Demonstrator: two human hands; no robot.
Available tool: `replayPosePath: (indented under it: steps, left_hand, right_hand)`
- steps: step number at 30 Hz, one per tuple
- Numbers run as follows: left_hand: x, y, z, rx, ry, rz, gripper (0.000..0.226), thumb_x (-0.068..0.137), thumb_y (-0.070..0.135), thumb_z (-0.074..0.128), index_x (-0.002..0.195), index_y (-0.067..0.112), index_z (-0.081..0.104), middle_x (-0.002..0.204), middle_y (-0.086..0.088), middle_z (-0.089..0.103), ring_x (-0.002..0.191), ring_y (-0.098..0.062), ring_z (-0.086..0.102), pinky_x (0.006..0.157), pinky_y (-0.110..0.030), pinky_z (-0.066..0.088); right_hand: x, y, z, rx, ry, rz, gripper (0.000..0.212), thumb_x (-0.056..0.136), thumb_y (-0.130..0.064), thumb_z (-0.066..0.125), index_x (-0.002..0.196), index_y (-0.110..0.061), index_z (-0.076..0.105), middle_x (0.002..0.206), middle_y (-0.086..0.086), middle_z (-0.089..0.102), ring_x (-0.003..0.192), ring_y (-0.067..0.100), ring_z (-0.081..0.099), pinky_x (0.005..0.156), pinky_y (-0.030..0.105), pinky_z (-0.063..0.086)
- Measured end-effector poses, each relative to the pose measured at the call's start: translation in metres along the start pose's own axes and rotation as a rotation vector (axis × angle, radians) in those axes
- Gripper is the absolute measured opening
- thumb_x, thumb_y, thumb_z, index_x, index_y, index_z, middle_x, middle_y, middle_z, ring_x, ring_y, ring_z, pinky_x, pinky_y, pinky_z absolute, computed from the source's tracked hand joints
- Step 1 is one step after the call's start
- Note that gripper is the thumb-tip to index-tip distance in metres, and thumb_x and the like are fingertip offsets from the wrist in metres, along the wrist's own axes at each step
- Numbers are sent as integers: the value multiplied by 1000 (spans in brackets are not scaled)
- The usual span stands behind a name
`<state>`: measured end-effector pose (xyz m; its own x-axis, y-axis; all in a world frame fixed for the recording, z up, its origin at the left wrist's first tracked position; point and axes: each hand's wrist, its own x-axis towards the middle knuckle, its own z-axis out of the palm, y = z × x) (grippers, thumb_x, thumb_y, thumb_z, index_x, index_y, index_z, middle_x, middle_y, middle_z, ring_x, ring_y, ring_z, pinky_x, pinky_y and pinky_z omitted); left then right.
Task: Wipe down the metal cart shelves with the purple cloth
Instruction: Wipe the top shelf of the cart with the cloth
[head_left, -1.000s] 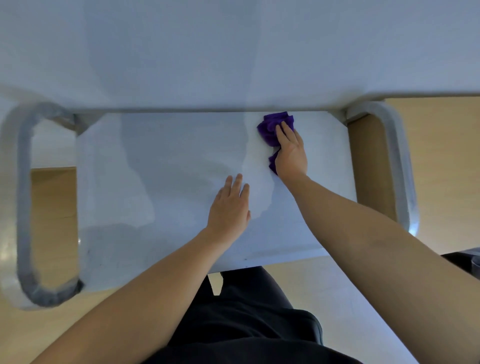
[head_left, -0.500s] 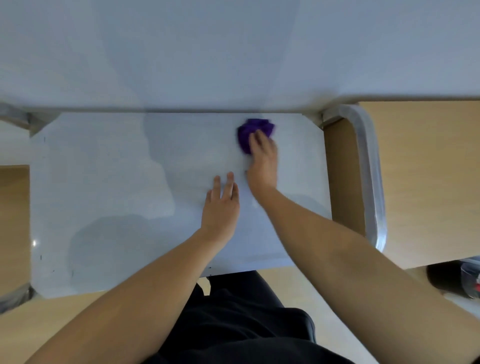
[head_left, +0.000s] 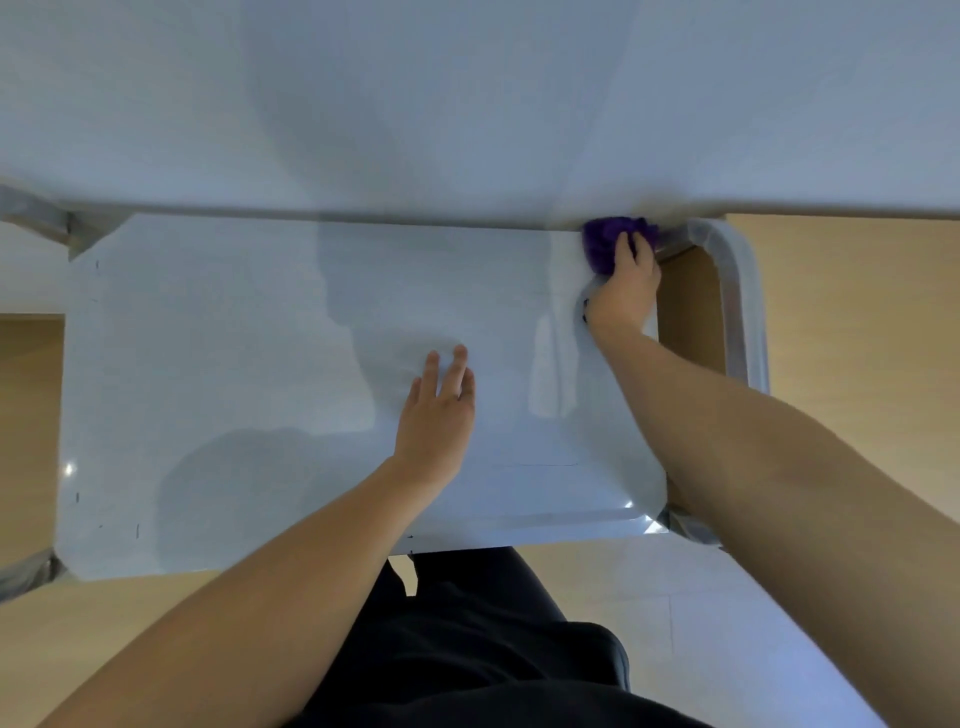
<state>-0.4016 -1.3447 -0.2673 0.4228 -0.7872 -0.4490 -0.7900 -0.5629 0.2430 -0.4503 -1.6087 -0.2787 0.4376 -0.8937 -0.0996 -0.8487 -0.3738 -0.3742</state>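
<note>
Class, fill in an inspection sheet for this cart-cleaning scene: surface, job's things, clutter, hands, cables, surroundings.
Surface: lower flat metal cart shelf, pale and glossy; upper metal shelf overhangs its far edge.
Job's things: crumpled purple cloth at the lower shelf's far right corner, beside the rounded metal frame tube.
Clutter: nothing seen.
Hands: right hand holds the cloth against the shelf; left hand rests flat, fingers straight, mid-shelf.
Cables: nothing seen.
Surroundings: light wooden floor; person's black clothing below the near edge.

Purple cloth (head_left: 602, 245) on metal shelf (head_left: 234, 364)
</note>
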Motion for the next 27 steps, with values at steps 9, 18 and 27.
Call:
replayPosePath:
  steps: [9,18,27]
  left_hand:
    - [2,0,0,39,-25,2,80,86,12,69,149,3,21,161,-11,-4,146,-40,2,117,-46,23]
    - [3,37,0,-29,111,74,74,78,1,65,144,2,33,156,-18,20,143,-42,19,109,-47,34]
    - [-1,67,18,-22,-50,226,77,90,8,60,151,12,14,161,-5,-11,148,-33,-7,116,-42,21]
  right_hand:
    - [-71,-104,56,32,-217,-577,69,69,17,50,134,-5,56,143,15,50,129,46,42,103,51,42]
    - [-35,1,0,-83,-65,-169,71,79,9,54,147,-5,38,155,13,30,136,37,31,116,37,26]
    - [-28,38,-18,-50,-83,-10,69,89,10,47,152,-9,27,160,7,19,142,29,23,119,33,20]
